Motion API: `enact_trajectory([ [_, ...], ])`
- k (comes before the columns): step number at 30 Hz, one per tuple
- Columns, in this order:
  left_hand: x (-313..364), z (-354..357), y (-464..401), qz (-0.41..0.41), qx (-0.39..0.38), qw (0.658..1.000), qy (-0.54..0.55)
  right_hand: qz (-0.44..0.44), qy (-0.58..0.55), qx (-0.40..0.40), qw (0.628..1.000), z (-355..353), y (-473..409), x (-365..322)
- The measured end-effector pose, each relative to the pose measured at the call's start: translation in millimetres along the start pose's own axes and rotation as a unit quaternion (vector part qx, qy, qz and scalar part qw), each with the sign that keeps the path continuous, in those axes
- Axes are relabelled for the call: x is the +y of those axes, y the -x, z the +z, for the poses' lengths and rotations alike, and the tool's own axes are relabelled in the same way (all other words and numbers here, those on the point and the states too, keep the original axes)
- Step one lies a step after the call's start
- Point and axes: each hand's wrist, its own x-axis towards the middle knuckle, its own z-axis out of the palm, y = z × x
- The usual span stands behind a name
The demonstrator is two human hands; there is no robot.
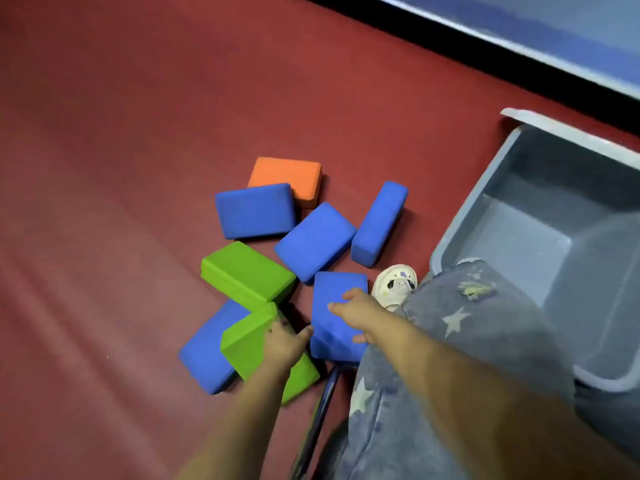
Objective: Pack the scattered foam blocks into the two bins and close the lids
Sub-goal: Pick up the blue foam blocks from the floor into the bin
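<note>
right hand [360, 315] grips a blue block [337, 317]; left hand [285, 342] grips a green block [249, 341].

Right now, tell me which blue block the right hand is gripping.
The blue block nearest the white shoe; the right hand grips its edge. The other blue blocks lie untouched.

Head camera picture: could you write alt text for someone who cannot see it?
A person's right hand grips a blue rectangular foam block and the left hand grips a green rectangular foam block, among scattered blue, green and orange blocks on a red floor. An open grey plastic bin sits at right.
</note>
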Motion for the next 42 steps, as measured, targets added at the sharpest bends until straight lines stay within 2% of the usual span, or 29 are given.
enact_trajectory([
  [2,-12.5,8.3,-12.0,-0.087,0.027,0.994,-0.061,0.024,0.052,-0.027,0.998,3.4,-12.5,7.4],
  [5,-35.2,10.1,-30.2,-0.182,0.1,0.977,-0.042,0.019,0.031,-0.024,0.999,2.4,-30.4,15.8],
  [7,-44.1,2.5,-42.4,-0.15,0.173,0.971,-0.072,0.006,0.018,-0.004,1.0,2.3,-42.7,15.3],
  [9,-49.7,-9.4,-54.8,-0.035,0.216,0.963,-0.156,-0.014,0.036,-0.006,0.999,7.1,-47.9,13.8],
  [10,-50.8,-17.0,-61.3,0.029,0.209,0.956,-0.202,-0.024,0.051,-0.019,0.998,10.6,-50.1,14.0],
  [12,-51.7,-33.4,-75.3,0.104,0.133,0.942,-0.289,-0.039,0.073,-0.044,0.996,16.9,-50.7,10.6],
  [14,-53.9,-48.8,-93.2,0.087,-0.01,0.941,-0.328,-0.048,0.087,-0.056,0.993,19.6,-53.3,8.1],
  [16,-61.2,-62.0,-107.0,0.044,-0.111,0.919,-0.375,-0.055,0.099,-0.06,0.992,19.2,-55.0,5.7],
  [18,-64.4,-70.1,-111.4,0.028,-0.136,0.898,-0.416,-0.057,0.105,-0.065,0.991,18.1,-56.3,5.8],
  [20,-60.3,-72.2,-103.9,0.035,-0.135,0.898,-0.417,-0.068,0.119,-0.068,0.988,16.8,-55.5,7.8],
  [24,-41.4,-79.9,-70.4,0.097,-0.12,0.94,-0.305,-0.119,0.24,-0.086,0.96,17.5,-54.0,12.2],
  [28,-14.1,-120.6,-53.8,0.214,-0.124,0.946,-0.208,-0.18,0.327,-0.103,0.922,20.3,-52.6,1.4],
  [30,3.1,-143.9,-49.2,0.234,-0.166,0.955,-0.079,-0.215,0.34,-0.097,0.91,18.8,-51.8,-8.4],
  [33,25.6,-163.8,-49.6,0.227,-0.236,0.933,0.149,-0.269,0.345,-0.061,0.897,9.7,-50.3,-23.7],
  [35,35.0,-165.0,-54.8,0.236,-0.258,0.916,0.195,-0.288,0.341,-0.025,0.895,-0.5,-49.3,-33.3],
  [37,36.8,-159.7,-64.2,0.223,-0.283,0.907,0.216,-0.285,0.336,-0.022,0.897,-8.6,-49.9,-38.7],
  [39,30.5,-148.7,-78.6,0.171,-0.28,0.909,0.255,-0.274,0.327,-0.018,0.905,-11.7,-51.7,-37.6],
  [40,25.2,-141.2,-87.6,0.13,-0.243,0.92,0.277,-0.268,0.318,-0.002,0.91,-12.0,-53.2,-35.9],
  [42,9.5,-123.7,-110.3,0.029,-0.112,0.935,0.334,-0.246,0.318,0.056,0.914,-12.9,-58.3,-32.7],
])
